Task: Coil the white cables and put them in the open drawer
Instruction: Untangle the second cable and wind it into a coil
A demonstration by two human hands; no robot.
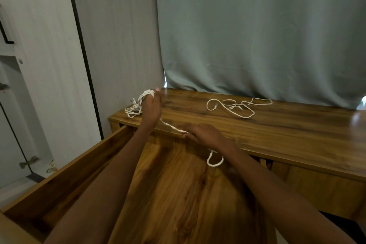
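Coiling is half done: your left hand (151,108) holds loops of the first cable (136,108), your right hand (206,134) pinches its tail. Right of the left hand, a second cable (237,107) lies loose on the desk (297,125); the drawer (178,194) holds none.

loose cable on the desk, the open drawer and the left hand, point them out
loose cable (240,107), head view, on the tangled middle of its loops on the desk top.
open drawer (65,172), head view, on its left side wall.
left hand (151,108), head view, on the back of the hand.
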